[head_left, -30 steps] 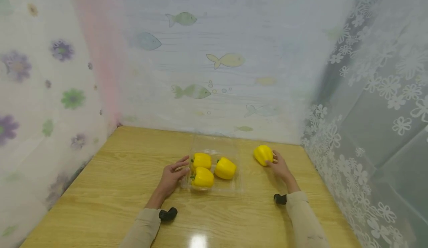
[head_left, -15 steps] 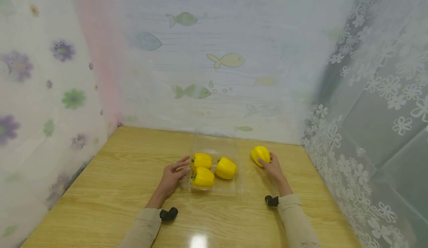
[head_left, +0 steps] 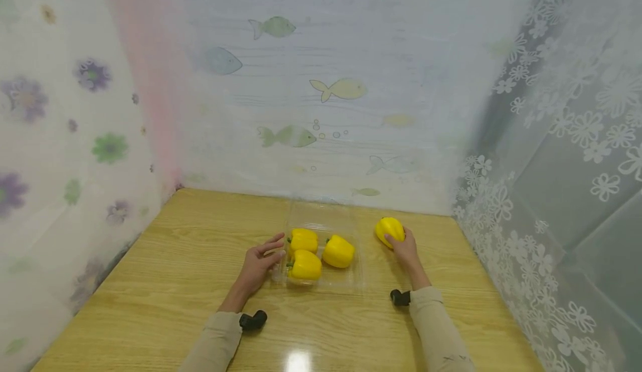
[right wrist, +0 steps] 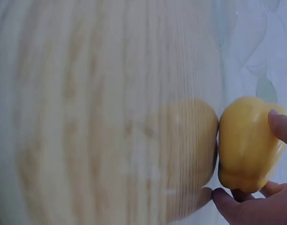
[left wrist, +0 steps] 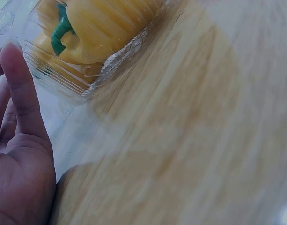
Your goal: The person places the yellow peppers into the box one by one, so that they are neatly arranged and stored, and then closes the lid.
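Note:
A clear plastic clamshell container (head_left: 343, 283) lies on the table with its lid laid back. Three yellow bell peppers sit in it: one at the back left (head_left: 303, 240), one at the front left (head_left: 305, 265), one at the right (head_left: 339, 251). My left hand (head_left: 256, 269) rests at the container's left side, its thumb (left wrist: 22, 89) and fingers fairly straight near the wall. To the right of the container, my right hand (head_left: 406, 249) grips a fourth yellow bell pepper (right wrist: 248, 140), thumb on one side and fingers on the other. That pepper is on or just above the table.
The wooden table (head_left: 200, 238) reaches back to a fish-patterned curtain (head_left: 391, 138). Flowered sheets hang at the left (head_left: 110, 149) and right (head_left: 597, 188). A black wrist camera (head_left: 253, 320) sits on the left sleeve, and another black camera (head_left: 400, 298) on the right.
My right hand has shifted a little to the left and its thumb lies further across the bell pepper, which has moved slightly left and turned. The left hand and container have stayed put.

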The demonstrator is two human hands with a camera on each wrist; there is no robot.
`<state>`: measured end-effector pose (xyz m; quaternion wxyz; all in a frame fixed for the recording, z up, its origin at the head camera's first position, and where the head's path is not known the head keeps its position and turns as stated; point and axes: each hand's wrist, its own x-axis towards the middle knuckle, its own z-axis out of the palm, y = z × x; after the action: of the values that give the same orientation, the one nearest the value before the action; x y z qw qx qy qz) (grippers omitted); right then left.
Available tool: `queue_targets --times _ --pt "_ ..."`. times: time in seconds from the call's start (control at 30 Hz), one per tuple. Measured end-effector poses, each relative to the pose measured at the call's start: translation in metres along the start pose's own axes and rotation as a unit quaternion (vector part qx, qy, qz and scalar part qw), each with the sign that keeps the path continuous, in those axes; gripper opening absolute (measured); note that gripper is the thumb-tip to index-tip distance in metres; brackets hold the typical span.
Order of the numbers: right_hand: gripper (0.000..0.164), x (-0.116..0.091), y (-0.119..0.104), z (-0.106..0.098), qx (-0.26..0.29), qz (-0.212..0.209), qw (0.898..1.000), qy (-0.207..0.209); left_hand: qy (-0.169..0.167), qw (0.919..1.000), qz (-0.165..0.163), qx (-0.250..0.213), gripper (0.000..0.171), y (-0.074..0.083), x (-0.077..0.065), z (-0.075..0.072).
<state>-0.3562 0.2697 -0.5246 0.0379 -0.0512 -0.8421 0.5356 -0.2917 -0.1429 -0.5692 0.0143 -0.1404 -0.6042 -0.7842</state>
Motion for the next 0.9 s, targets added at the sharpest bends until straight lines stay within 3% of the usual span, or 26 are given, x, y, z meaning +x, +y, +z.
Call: queue_targets --times 0.43,0.7,0.9 --pt "0.072 -0.002 -0.003 -0.002 0.057 -0.031 0.997 0.051 0.001 1.0 -0.004 -0.004 0.044 -0.001 0.0 -0.001" --pt "0.069 -0.008 -0.009 -0.006 0.154 -0.055 0.986 0.026 -0.002 0.9999 0.003 0.014 0.043 -0.002 0.001 -0.001" --pt "0.073 -0.012 -0.013 -0.009 0.181 -0.063 0.981 0.017 0.001 0.9999 -0.001 0.014 0.043 0.001 -0.001 0.0"
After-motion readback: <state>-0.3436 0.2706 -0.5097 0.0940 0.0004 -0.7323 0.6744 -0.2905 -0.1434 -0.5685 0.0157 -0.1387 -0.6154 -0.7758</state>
